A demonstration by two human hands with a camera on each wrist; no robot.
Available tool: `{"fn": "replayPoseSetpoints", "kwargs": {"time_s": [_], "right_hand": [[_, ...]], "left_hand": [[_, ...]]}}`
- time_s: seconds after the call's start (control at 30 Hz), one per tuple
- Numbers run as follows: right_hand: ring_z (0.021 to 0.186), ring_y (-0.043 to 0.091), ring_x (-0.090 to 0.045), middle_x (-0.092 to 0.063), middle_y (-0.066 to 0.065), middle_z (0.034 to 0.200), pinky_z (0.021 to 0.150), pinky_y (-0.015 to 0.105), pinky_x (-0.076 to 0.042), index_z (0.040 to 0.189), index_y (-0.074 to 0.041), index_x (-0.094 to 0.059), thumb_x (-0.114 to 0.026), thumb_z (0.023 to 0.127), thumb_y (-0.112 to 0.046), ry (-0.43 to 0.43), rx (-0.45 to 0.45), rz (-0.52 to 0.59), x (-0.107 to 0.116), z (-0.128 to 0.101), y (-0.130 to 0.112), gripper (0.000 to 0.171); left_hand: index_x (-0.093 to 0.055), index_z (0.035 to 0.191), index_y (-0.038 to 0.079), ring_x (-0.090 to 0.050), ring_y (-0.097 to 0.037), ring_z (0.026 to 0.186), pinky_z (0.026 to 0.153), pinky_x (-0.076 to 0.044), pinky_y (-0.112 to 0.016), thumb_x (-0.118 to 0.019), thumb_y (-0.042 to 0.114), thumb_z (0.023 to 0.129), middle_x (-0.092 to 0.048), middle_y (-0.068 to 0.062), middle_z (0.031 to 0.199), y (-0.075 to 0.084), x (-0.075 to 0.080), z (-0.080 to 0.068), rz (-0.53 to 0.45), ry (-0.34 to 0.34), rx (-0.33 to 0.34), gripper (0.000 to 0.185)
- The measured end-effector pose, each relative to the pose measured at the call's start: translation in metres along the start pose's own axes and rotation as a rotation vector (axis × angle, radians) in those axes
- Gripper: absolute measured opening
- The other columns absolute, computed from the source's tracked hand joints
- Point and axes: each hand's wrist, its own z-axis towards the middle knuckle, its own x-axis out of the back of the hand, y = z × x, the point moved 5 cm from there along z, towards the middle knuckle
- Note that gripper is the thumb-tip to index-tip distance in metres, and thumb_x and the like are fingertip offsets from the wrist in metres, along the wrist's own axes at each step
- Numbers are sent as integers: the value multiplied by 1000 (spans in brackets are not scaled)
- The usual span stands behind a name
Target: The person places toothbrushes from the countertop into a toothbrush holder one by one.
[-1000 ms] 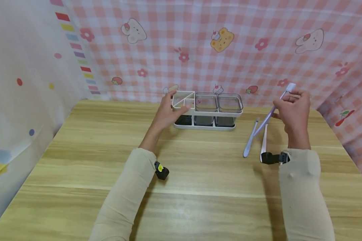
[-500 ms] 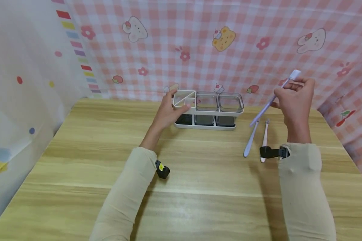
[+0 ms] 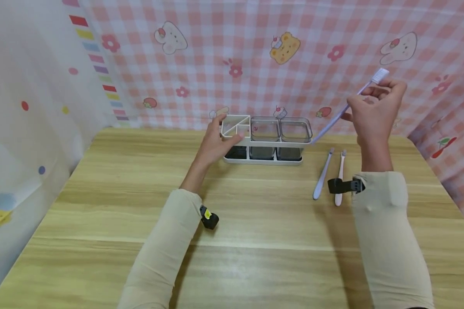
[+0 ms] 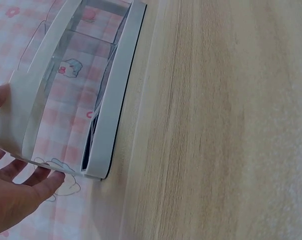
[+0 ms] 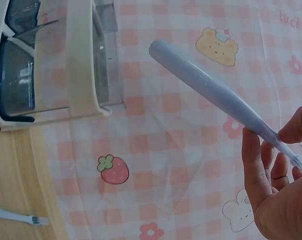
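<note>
A white toothbrush holder (image 3: 265, 144) with clear cups stands at the back of the table. My left hand (image 3: 214, 141) grips its left end, thumb at the front and fingers round the side; in the left wrist view the fingers (image 4: 49, 185) touch its lower side. Above the table at the right, my right hand (image 3: 377, 113) pinches a purple toothbrush (image 3: 334, 120) near its head. Its bristles point up and right, and its handle end slants down toward the holder's right side. In the right wrist view the toothbrush handle (image 5: 206, 87) is apart from the holder (image 5: 83, 60).
Two toothbrushes lie on the table below my right hand: a bluish one (image 3: 322, 178) and a pinkish-white one (image 3: 339, 195), partly covered by the black wrist camera (image 3: 344, 186). A pink checked cloth (image 3: 201, 64) hangs behind the table (image 3: 255, 257).
My right hand has lifted the purple toothbrush up off the other two, and its handle end has swung left toward the holder. The left hand stays in place on the holder.
</note>
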Motion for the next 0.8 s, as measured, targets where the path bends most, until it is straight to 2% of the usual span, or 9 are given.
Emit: {"fn": "replayPoseSetpoints", "kwargs": {"time_s": [0.17,0.4,0.6,0.73,0.8], "right_hand": [[67,15,-46,-41,4,102,54,26,-56,115,-15,-35,-58,85,6,0,55,28,-8,0,-6,44],[67,17,-47,-40,6,101,55,28,-57,115,-14,-35,-63,84,7,1,86,100,-19,-2,-15,47],[68,17,-45,-41,6,101,53,29,-57,112,-13,-34,-56,81,12,8,77,163,-28,-3,-17,46],[70,17,-42,-40,7,101,50,22,-51,111,-13,-33,-52,80,13,-9,107,177,-35,-2,-12,45],[70,16,-41,-39,7,101,50,21,-51,111,-13,-33,-53,80,13,-20,115,182,-39,-2,-9,45]], "left_hand": [[-26,158,7,-42,-31,129,109,-37,-48,-73,35,92,-32,-19,154,-1,-1,-2,-12,3,5,86],[-27,157,6,-40,-31,133,111,-34,-48,-72,35,92,-32,-19,155,0,-1,-1,15,11,-7,84],[-28,157,8,-41,-31,131,111,-34,-47,-73,35,92,-33,-19,154,1,0,-1,18,14,-5,84],[-28,157,7,-42,-31,131,111,-34,-46,-73,35,91,-34,-19,154,2,0,-1,18,15,-2,85],[-28,157,8,-42,-31,130,110,-36,-46,-73,34,91,-34,-19,153,2,0,-1,12,15,-3,84]]}}
